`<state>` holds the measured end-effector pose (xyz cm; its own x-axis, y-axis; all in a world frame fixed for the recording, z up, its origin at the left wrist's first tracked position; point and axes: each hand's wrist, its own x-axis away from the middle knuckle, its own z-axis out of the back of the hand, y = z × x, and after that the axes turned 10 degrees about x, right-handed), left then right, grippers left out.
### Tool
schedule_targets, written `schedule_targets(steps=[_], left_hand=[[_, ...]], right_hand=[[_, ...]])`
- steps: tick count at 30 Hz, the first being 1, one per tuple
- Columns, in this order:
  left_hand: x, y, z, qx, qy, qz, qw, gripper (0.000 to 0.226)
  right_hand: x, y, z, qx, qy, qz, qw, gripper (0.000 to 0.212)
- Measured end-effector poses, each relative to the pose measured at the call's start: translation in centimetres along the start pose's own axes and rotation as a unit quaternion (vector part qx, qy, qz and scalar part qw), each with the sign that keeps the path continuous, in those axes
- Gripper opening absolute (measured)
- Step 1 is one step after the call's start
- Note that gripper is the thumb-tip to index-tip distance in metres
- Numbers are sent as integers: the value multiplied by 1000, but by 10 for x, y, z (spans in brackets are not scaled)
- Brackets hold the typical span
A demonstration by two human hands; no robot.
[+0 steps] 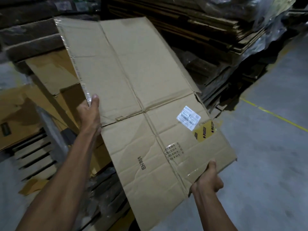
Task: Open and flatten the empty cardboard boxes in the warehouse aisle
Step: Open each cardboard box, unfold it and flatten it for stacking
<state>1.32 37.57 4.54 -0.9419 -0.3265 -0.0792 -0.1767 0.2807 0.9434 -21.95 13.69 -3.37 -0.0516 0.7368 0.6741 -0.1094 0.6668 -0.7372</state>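
Dim warehouse aisle, grey concrete floor (266, 147) w/ a yellow line (275, 114) running across at right. The flattened box (141, 100) is held up in the air in front of the person, tilted, printed face toward the camera, spanning from upper left to lower right. It's already collapsed into one wide sheet w/ creases, clear tape along its left edge, a white label (188, 117) and yellow tape (205, 130) near the right edge. Left hand (90, 112) grips the left edge about midway, thumb on the front face, fingers behind and out of sight. Right hand (209, 179) pinches the lower right edge, thumb on top, fingers curled under. Likely light but floppy: big sheet, bends along the creases, so two spread edge grips like these seem best; taped spots may be slick. Behind and below it, more loose cardboard (50, 72) at left, a low stack of flattened boxes (33, 155) under the left arm, and a tall pile of flat cardboard (225, 39) partly under plastic wrap at upper right. Probably next goes onto a stack.
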Motion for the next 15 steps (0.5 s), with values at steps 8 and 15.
schedule_targets(steps=[8, 15], left_hand=[[-69, -24, 61, -28, 139, 120, 983, 40], [-134, -75, 86, -178, 172, 208, 946, 39]], right_hand=[[11, 3, -75, 101, -109, -7, 989, 31], [20, 7, -144, 176, -103, -30, 978, 31]])
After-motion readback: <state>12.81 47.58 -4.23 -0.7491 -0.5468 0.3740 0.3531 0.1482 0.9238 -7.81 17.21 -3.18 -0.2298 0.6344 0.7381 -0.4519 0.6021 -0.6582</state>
